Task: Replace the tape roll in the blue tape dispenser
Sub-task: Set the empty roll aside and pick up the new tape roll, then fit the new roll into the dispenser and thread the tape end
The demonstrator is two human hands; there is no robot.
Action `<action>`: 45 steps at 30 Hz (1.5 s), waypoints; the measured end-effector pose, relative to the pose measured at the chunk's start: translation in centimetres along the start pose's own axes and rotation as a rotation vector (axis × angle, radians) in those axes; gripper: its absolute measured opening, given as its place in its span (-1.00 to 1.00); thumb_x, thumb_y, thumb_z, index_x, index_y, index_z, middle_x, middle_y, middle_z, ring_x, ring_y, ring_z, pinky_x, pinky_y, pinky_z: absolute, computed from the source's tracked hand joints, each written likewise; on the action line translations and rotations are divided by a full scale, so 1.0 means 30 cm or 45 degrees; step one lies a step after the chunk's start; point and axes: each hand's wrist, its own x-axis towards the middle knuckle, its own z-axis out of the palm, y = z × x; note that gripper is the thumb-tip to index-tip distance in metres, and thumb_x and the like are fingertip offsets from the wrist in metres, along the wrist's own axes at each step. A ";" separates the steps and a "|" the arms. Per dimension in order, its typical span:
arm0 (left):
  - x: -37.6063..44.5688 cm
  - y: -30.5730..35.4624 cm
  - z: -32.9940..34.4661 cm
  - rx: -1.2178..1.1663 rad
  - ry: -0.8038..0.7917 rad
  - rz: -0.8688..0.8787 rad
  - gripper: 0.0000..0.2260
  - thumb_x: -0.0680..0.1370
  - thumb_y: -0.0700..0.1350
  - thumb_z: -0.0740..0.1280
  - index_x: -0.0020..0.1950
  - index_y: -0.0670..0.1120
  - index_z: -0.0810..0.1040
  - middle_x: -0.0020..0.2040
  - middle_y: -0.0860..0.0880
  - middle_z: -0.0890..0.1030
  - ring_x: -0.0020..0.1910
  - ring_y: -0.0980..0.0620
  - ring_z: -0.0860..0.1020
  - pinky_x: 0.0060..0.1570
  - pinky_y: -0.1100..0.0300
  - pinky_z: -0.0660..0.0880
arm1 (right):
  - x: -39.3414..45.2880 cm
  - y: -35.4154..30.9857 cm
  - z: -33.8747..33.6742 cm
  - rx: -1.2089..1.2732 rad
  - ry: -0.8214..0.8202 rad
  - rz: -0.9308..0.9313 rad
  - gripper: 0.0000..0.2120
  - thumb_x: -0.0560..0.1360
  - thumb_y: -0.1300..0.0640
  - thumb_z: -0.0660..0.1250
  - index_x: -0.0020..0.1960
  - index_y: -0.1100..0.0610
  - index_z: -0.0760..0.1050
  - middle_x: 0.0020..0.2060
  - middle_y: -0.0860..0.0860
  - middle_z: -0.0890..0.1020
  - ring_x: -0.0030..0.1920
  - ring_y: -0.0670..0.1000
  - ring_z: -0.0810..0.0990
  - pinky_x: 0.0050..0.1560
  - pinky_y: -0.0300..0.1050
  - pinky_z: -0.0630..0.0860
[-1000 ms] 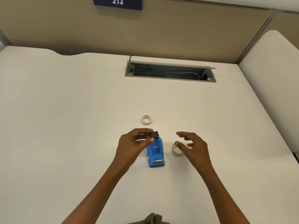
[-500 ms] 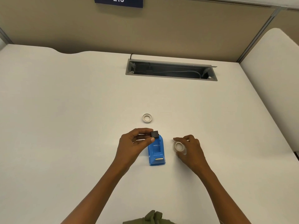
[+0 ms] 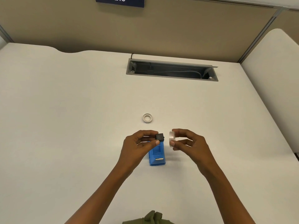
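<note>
The blue tape dispenser [image 3: 157,156] lies on the white desk [image 3: 68,120], its metal cutter toward me and its roll bay partly hidden by my left hand. My left hand [image 3: 139,147] pinches a small black spool hub [image 3: 159,136] just above the dispenser's far end. My right hand [image 3: 188,143] holds a pale tape roll [image 3: 171,138] on edge, lifted off the desk, a short gap to the right of the hub. A second white ring, a tape core [image 3: 147,118], lies flat farther back on the desk.
A grey cable tray opening [image 3: 171,70] is sunk into the desk at the back. A beige partition wall [image 3: 145,29] with a blue number sign [image 3: 119,1] stands behind. A second desk [image 3: 275,75] adjoins on the right.
My right hand closed on the tape roll that lay right of the dispenser, lifted it and turned it on edge toward the hub. My left hand stayed put with the hub.
</note>
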 end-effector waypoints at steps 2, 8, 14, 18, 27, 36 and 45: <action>0.000 0.007 0.005 0.014 -0.012 0.003 -0.79 0.39 -0.17 0.47 -0.07 0.11 0.62 -0.15 0.24 0.68 -0.12 0.24 0.62 -0.21 0.52 0.45 | -0.011 -0.027 0.005 0.076 -0.053 -0.014 -0.65 0.31 0.10 0.51 0.08 0.00 0.58 0.00 0.03 0.67 -0.15 0.07 0.69 -0.05 -0.04 0.63; -0.010 0.022 0.012 -0.008 -0.035 0.026 -0.80 0.38 -0.19 0.48 -0.07 0.07 0.64 -0.14 0.18 0.69 -0.12 0.21 0.63 -0.20 0.50 0.46 | -0.021 -0.052 0.026 0.187 -0.104 -0.008 -0.64 0.29 0.01 0.46 0.06 0.06 0.61 -0.05 0.12 0.68 -0.17 0.09 0.70 -0.09 0.02 0.65; -0.019 0.028 0.011 0.008 -0.049 0.033 -0.78 0.38 -0.19 0.48 -0.09 0.12 0.63 -0.16 0.22 0.69 -0.11 0.21 0.64 -0.18 0.50 0.47 | -0.026 -0.045 0.030 0.219 -0.132 -0.010 -0.60 0.25 -0.05 0.46 0.06 0.05 0.62 -0.09 0.07 0.71 -0.17 0.11 0.71 -0.07 0.03 0.64; -0.021 0.026 0.009 -0.008 -0.061 0.024 -0.79 0.38 -0.19 0.47 -0.07 0.08 0.64 -0.14 0.16 0.70 -0.10 0.17 0.65 -0.15 0.48 0.48 | -0.030 -0.041 0.033 0.221 -0.158 -0.019 -0.61 0.26 -0.02 0.47 0.06 0.05 0.62 -0.07 0.06 0.72 -0.14 0.12 0.71 -0.07 0.03 0.65; -0.024 0.020 0.012 0.057 -0.070 0.047 -0.80 0.40 -0.18 0.45 0.02 -0.04 0.66 -0.07 0.00 0.69 -0.08 0.12 0.64 -0.07 0.38 0.53 | -0.030 -0.036 0.045 0.181 -0.216 -0.049 -0.62 0.25 -0.08 0.48 0.04 -0.02 0.62 -0.06 -0.05 0.72 -0.13 0.09 0.71 -0.04 0.00 0.65; -0.055 -0.012 0.011 0.098 -0.037 -0.001 -0.81 0.41 -0.19 0.44 0.01 -0.07 0.67 -0.06 -0.03 0.67 -0.09 0.15 0.62 -0.09 0.41 0.51 | -0.038 -0.008 0.066 0.150 -0.168 -0.045 -0.57 0.23 -0.02 0.49 0.09 -0.03 0.60 -0.17 0.01 0.72 -0.19 0.06 0.71 -0.19 -0.12 0.66; -0.114 -0.069 0.019 0.075 0.023 -0.088 -0.80 0.38 -0.20 0.46 -0.04 0.03 0.67 -0.12 0.08 0.69 -0.14 0.18 0.65 -0.13 0.47 0.49 | -0.063 0.044 0.065 -0.112 -0.313 -0.127 -0.52 0.22 0.23 0.58 0.09 -0.05 0.59 0.06 -0.07 0.62 -0.12 -0.04 0.65 -0.14 -0.24 0.61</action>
